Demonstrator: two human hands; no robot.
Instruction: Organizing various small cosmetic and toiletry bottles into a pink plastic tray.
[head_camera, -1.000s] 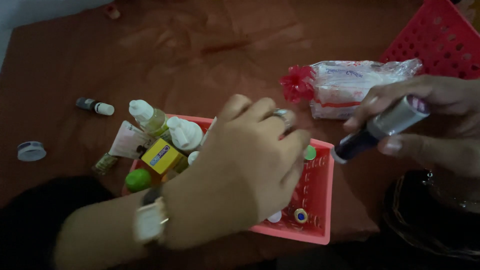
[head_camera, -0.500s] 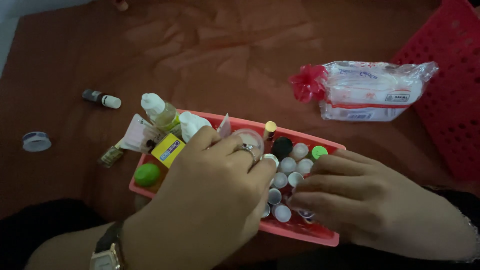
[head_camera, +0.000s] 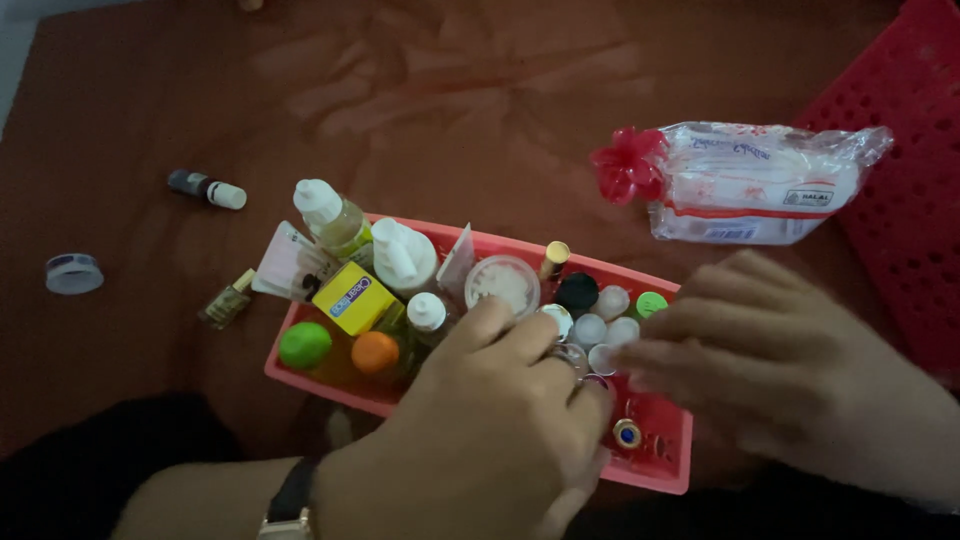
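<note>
A pink plastic tray (head_camera: 662, 472) on a brown cloth holds many small bottles. My left hand (head_camera: 490, 430), with a ring and a wristwatch, lies curled over the tray's front middle and covers several vials. My right hand (head_camera: 790, 365) reaches in from the right, its fingertips touching a cluster of white-capped vials (head_camera: 590, 328). In the tray's left half stand a yellow box (head_camera: 355, 297), a green cap (head_camera: 305, 345), an orange cap (head_camera: 375, 352), white dropper bottles (head_camera: 400, 255) and a round white jar (head_camera: 502, 283). What my left fingers hold is hidden.
A clear bag of white items with a red tie (head_camera: 750, 180) lies at the back right, against a red perforated basket (head_camera: 900, 150). On the cloth to the left lie a dark bottle with a white cap (head_camera: 207, 188), a round little jar (head_camera: 73, 272) and a glass vial (head_camera: 227, 300).
One second ago my right hand held a dark bottle with a silver cap above the tray; now that hand is in the tray without it. My left hand slid toward the tray's front.
</note>
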